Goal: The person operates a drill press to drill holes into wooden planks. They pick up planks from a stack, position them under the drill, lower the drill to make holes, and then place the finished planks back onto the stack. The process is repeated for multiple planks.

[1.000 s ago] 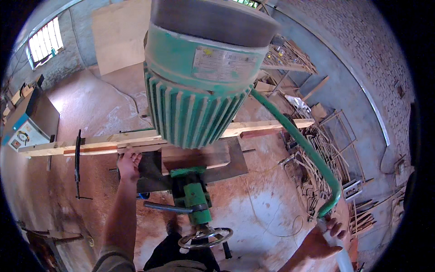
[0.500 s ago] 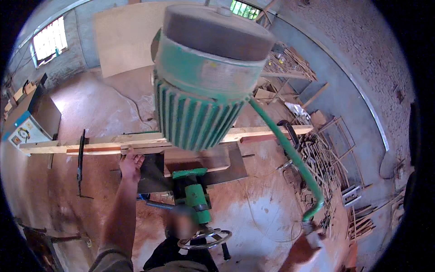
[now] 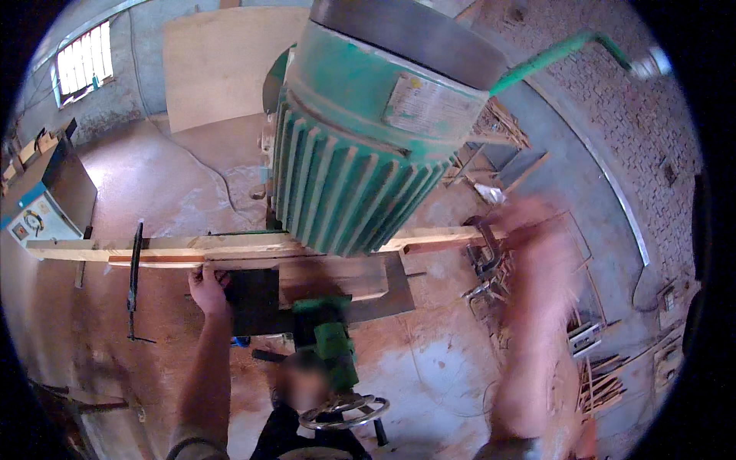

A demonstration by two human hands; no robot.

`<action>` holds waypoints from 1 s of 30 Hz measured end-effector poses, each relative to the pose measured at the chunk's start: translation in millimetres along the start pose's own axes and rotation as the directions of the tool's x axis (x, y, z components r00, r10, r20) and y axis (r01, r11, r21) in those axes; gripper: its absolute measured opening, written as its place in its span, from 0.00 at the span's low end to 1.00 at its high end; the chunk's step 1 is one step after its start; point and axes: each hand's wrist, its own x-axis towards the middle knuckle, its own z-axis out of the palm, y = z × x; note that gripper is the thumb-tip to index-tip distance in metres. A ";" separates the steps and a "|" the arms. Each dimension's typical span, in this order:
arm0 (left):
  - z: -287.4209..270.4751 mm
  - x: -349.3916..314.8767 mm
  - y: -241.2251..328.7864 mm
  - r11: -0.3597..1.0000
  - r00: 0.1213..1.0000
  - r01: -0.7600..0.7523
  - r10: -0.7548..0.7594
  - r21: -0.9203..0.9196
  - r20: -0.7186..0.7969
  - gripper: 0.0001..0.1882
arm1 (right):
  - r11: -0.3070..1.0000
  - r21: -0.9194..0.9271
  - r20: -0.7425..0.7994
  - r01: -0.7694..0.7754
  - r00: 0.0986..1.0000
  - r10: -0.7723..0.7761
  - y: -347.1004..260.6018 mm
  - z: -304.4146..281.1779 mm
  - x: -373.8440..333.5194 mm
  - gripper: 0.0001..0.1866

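A large green ribbed motor (image 3: 360,176) with a dark cap fills the upper middle of the view and hides part of the long wooden beam (image 3: 84,249) behind it. At the beam's near side, my left hand (image 3: 208,291) has its fingers closed at a thin wooden strip (image 3: 172,262). My right hand (image 3: 529,218), smeared by motion, is by the beam's right end, near a dark C-clamp (image 3: 484,249); its fingers cannot be made out. The green lever (image 3: 556,52) points up to the right, away from both hands. A wooden block (image 3: 333,280) lies under the motor.
A bar clamp (image 3: 136,276) crosses the beam at left. Below the block are a green machine column (image 3: 330,337) and a metal handwheel (image 3: 345,414). A grey cabinet (image 3: 57,195) stands far left. Scrap wood (image 3: 602,383) lies in piles on the right.
My right hand has let go of the lever's end and moved up to the beam's right end. The lever has swung upward. My left hand stays at the strip, shifted slightly left.
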 end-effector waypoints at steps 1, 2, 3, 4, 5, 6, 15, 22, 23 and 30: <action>19.1 -7.3 -7.9 1.000 0.999 0.009 -0.008 -0.028 0.050 0.11 | 0.979 -0.109 0.107 -0.173 0.977 0.185 11.1 31.8 -41.9 0.23; 33.4 -12.8 -21.6 0.999 0.994 0.043 -0.043 0.005 0.099 0.11 | 0.924 -0.210 0.257 -0.319 0.894 0.367 27.0 70.6 -84.3 0.23; 25.5 -10.5 -17.7 0.998 0.999 -0.030 0.028 0.054 0.047 0.11 | 0.897 -0.213 0.465 -0.388 0.767 0.442 58.6 117.1 -118.1 0.23; 26.2 -13.5 -12.7 0.992 0.997 -0.081 0.080 0.093 0.014 0.11 | 0.883 -0.249 0.637 -0.397 0.620 0.458 70.9 159.3 -144.9 0.24; 31.0 -18.5 -9.0 0.984 0.993 -0.120 0.121 0.129 -0.002 0.11 | 0.893 -0.277 0.746 -0.356 0.506 0.433 69.2 185.4 -154.6 0.24; 32.8 -22.0 -6.7 0.990 0.996 -0.088 0.087 0.111 0.006 0.11 | 0.909 -0.281 0.809 -0.308 0.433 0.396 62.5 197.1 -148.4 0.24; 19.0 -9.6 -9.0 0.990 0.999 0.009 -0.003 0.140 -0.044 0.12 | 0.524 0.068 -0.114 -0.849 0.515 0.850 158.9 -16.0 -184.7 0.19; 52.0 -36.7 -16.9 0.859 0.976 -0.095 -0.019 0.503 0.217 0.06 | 0.656 -0.143 -0.192 -0.741 0.671 0.716 195.6 -33.4 -178.1 0.15; 60.1 -38.7 -26.4 0.776 0.964 -0.205 0.054 0.596 0.261 0.07 | 0.679 -0.157 -0.184 -0.717 0.697 0.694 198.5 -29.7 -168.9 0.15; 85.5 -39.8 8.9 0.586 0.929 -0.219 -0.118 0.780 0.349 0.11 | 0.733 -0.026 -0.074 -0.679 0.733 0.676 291.3 11.8 -141.0 0.21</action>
